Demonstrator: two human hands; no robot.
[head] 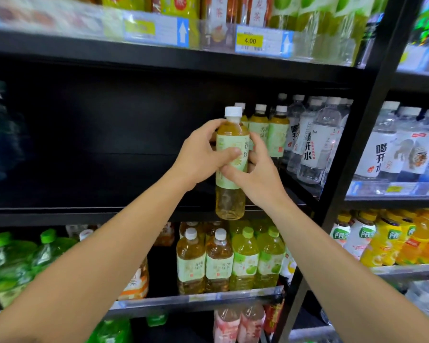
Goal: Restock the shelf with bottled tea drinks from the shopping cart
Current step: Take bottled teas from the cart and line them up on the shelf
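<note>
A tea bottle (231, 164) with a white cap, pale green label and amber liquid is held upright in front of the dark middle shelf (84, 214). My left hand (198, 157) grips it from the left, thumb across the label. My right hand (258, 174) grips it from the right, with its thumb on the lower label. Right behind it, several matching tea bottles (268, 134) stand on the same shelf. The shopping cart is out of view.
Clear water bottles (312, 144) stand to the right of the teas. The middle shelf's left stretch is dark and bare. Below, a shelf holds more tea bottles (203, 263) and green drinks (255, 261). A black upright post (352, 154) divides the bays.
</note>
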